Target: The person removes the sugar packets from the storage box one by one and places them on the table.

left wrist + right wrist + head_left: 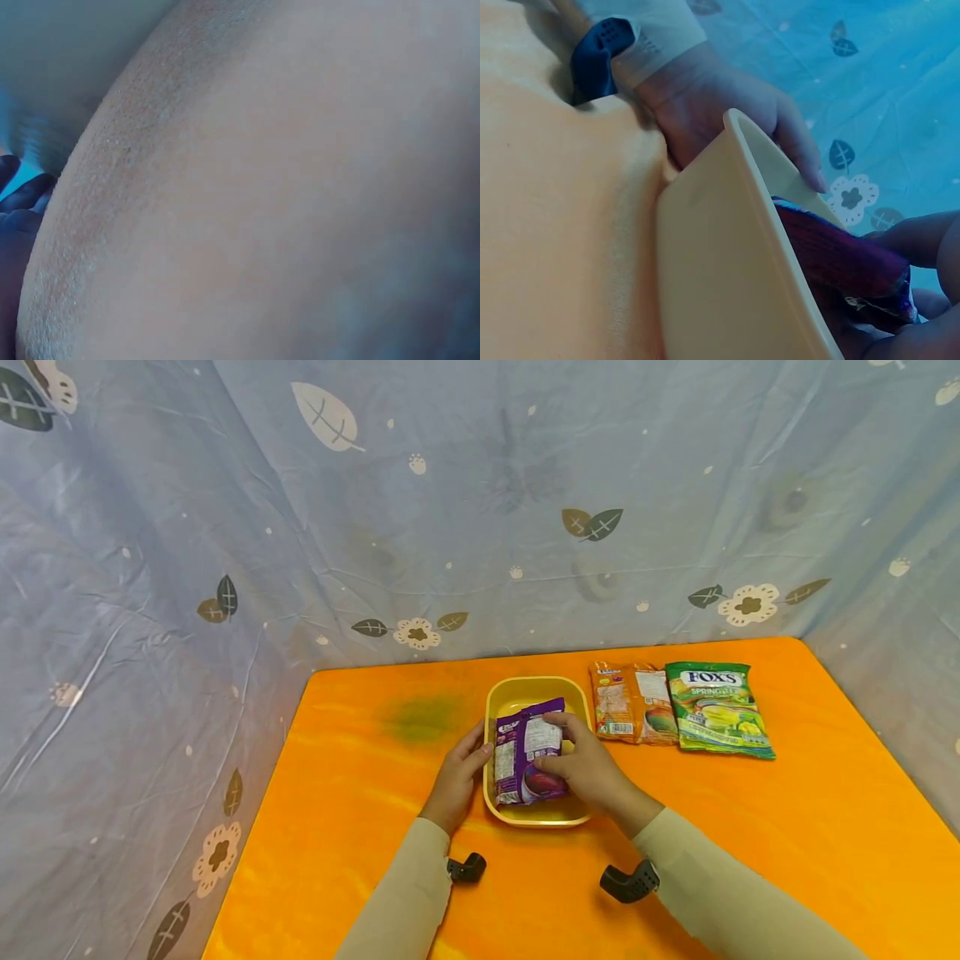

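A purple candy bag (517, 760) with white label panels lies inside a yellow plastic tub (538, 820) near the table's middle. My right hand (596, 774) reaches over the tub's right side and grips the bag, thumb and fingers around its edge; the right wrist view also shows the bag (840, 251) between the fingers. My left hand (452, 783) holds the tub's left wall. Its thumb hooks over the rim, and its other fingers are partly hidden outside. Blurred skin fills most of the left wrist view.
Right of the tub lie an orange candy bag (630, 703) and a green Fox's candy bag (720, 710), side by side. An orange cloth (360, 827) covers the table. Patterned grey-blue curtains (480, 468) enclose its back and sides.
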